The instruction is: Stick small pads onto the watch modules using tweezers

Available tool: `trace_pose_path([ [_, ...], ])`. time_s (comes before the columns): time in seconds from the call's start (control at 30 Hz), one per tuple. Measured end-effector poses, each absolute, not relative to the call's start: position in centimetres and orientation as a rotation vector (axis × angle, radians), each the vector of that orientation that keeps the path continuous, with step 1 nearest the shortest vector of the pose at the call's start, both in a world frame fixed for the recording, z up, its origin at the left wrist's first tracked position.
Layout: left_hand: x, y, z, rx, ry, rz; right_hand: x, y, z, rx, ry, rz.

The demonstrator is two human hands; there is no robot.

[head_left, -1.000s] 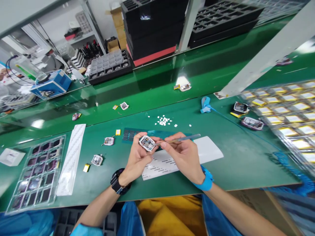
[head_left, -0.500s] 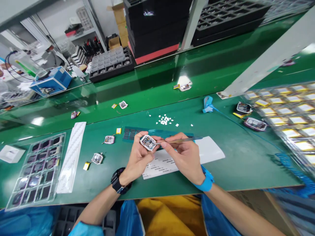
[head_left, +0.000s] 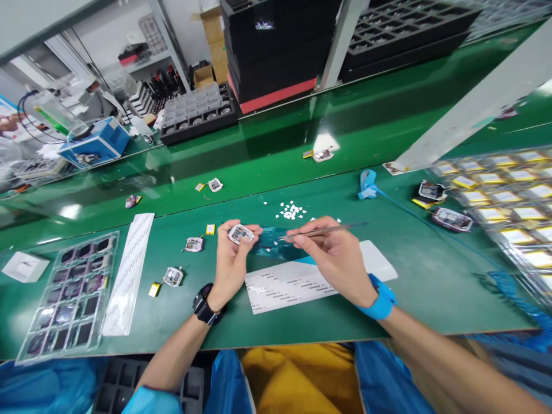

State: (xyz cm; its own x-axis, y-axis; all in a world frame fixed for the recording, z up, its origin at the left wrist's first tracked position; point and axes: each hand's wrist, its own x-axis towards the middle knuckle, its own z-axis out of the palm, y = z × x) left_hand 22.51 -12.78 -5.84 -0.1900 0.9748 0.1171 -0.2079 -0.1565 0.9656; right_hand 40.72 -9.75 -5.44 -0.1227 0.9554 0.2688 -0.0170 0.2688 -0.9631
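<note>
left hand (head_left: 230, 259) pinches module (head_left: 240, 233); right hand (head_left: 334, 256) pinches tweezers (head_left: 321, 231); white scraps (head_left: 291, 210) beyond.

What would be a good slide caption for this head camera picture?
Left hand holds a small square module; right hand holds tweezers over the green bench.

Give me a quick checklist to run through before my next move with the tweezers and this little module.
1. Left hand grips the small module by its edges: ok.
2. Right hand holds the tweezers: ok.
3. Tweezer tips clear of the module, over the teal sheet: ok.
4. Something held in the tweezer tips: cannot tell, too small.
5. White label strip lies flat on the green mat, within reach: ok.
6. Loose white bits lie apart from the hands: ok.
</note>
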Motion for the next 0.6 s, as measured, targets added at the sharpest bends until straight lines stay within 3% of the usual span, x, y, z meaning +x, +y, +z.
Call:
trace_pose_path([
  [0.17, 21.1, -11.3, -6.1, 0.996, 1.099, 1.538, 40.1, -6.5, -6.5, -0.929, -1.763, 1.187],
  [0.6, 21.5, -10.7, -7.7, 0.812, 1.059, 1.343, 39.7, -7.0, -8.0, -0.929, -1.803, 1.191],
])
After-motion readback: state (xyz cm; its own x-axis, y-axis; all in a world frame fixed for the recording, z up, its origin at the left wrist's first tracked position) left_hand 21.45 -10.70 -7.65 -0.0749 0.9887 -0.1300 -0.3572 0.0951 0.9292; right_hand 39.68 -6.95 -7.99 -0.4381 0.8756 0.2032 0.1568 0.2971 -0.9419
